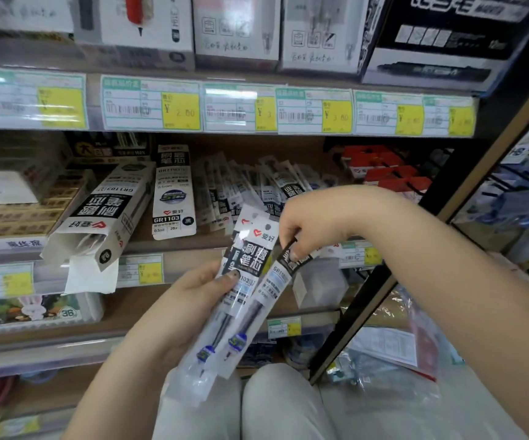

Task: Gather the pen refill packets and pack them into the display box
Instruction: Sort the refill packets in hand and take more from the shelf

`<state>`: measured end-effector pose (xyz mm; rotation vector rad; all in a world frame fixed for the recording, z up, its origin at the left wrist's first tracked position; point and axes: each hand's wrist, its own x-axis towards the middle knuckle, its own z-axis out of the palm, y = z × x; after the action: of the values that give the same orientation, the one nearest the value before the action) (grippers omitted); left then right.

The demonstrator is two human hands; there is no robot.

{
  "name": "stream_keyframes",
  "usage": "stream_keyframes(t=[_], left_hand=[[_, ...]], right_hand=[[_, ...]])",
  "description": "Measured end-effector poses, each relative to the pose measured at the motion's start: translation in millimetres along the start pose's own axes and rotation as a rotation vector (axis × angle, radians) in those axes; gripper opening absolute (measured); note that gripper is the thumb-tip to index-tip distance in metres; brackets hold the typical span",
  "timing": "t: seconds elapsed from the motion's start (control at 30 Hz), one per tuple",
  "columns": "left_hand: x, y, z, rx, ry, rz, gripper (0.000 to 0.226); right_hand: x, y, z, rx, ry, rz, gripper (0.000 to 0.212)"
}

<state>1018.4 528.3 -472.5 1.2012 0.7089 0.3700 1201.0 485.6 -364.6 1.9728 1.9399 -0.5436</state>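
Note:
My left hand (199, 285) grips a small stack of clear pen refill packets (241, 281) with black-and-white labels, held slanted in front of the shelf. My right hand (307, 223) pinches the top of one more packet (284, 268) lying against the right side of that stack. On the middle shelf, the white and black display box (104, 217) lies tipped on its side, its open flap hanging over the shelf edge. An upright box of the same kind (173, 192) stands to its right. Several loose refill packets (250, 188) are piled behind my hands.
Red packages (384, 173) sit at the shelf's right end. Price tags with yellow fields (180, 111) line the shelf edges. Boxes fill the top shelf. A dark upright post (447, 198) bounds the shelves on the right, with plastic bags (393, 354) on the floor beyond. My knees are below.

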Motion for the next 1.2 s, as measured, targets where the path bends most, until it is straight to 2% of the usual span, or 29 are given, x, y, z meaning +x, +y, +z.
stream_keyframes(t=[0.13,0.23,0.37,0.5,0.63,0.7,0.8,0.87,0.93,1.0,1.1,1.2], left_hand=[[-5,1,10,0.115,0.056,0.061,0.022],[-6,1,13,0.156,0.111,0.122,0.020],[-9,1,15,0.185,0.083,0.207,0.016],[-6,-3,15,0.161,0.067,0.193,0.023],[-1,-6,14,0.104,0.094,0.179,0.018],[2,-4,14,0.019,0.087,0.151,0.013],[5,-2,15,-0.053,0.083,0.111,0.009],[9,-2,13,-0.069,0.090,0.119,0.008],[13,-3,8,-0.055,0.117,0.129,0.007],[15,-5,4,-0.031,0.144,0.135,0.005],[16,-6,0,-0.012,0.150,0.142,0.007],[15,-5,0,-0.024,0.149,0.149,0.007]], right_hand=[[3,-4,-3,0.094,0.080,0.087,0.028],[8,-4,-1,0.200,0.133,0.134,0.032],[12,-2,3,0.310,0.209,0.196,0.044],[18,2,8,0.373,0.331,0.192,0.051],[24,7,12,0.532,0.413,0.194,0.061],[28,7,14,0.689,0.440,0.178,0.057],[35,5,21,0.923,0.438,0.117,0.033],[42,10,22,1.004,0.530,0.146,0.022],[51,26,17,0.913,0.736,0.259,0.018],[60,48,17,0.552,0.833,0.424,0.022],[74,68,27,0.178,0.638,0.548,0.042],[83,68,32,0.107,0.607,0.564,0.037]])
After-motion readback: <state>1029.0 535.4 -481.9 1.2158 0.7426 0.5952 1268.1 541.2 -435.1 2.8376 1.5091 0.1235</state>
